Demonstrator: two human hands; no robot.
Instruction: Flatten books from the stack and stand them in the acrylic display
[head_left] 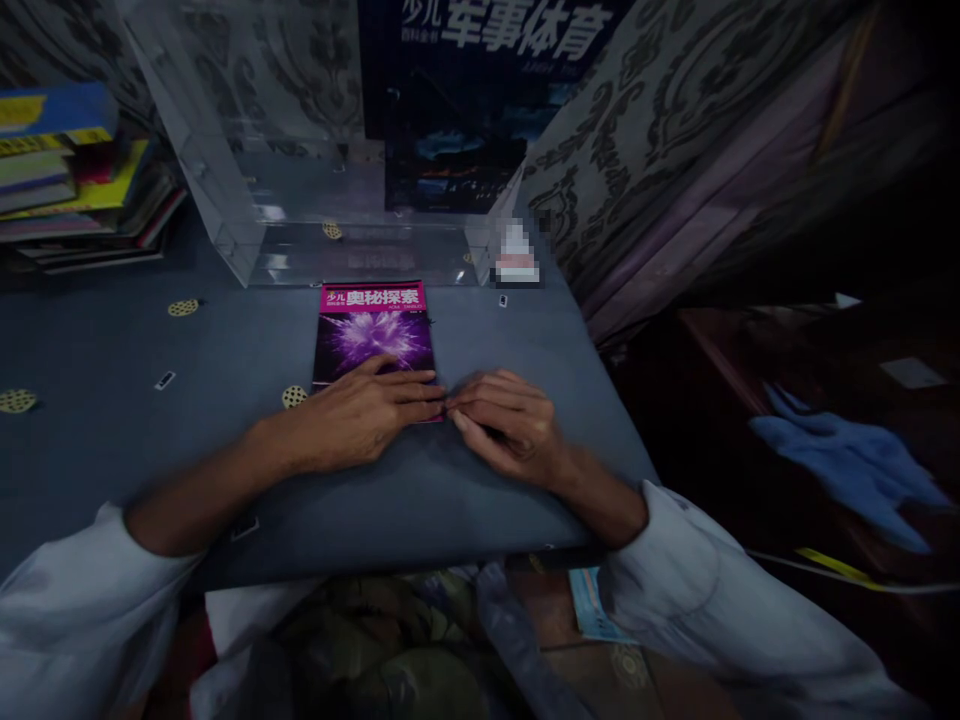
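Observation:
A paperback book (375, 335) with a pink title band and a purple burst on its cover lies closed on the table, in front of a clear plastic rack. Across its lower half rests my left hand (352, 410), flat with the fingers stretched out, hiding part of the cover. My right hand (514, 425) is at the lower right corner of the book, thumb and fingers pinched together there. The pinched edge is mostly covered by fingertips.
The clear rack (232, 245) holds a large dark book (465, 120) standing upright. Stacked books (67, 190) sit at the left. The blue-grey tabletop (225, 440) ends at the right, beyond which a blue cloth (847, 450) lies on a dark surface.

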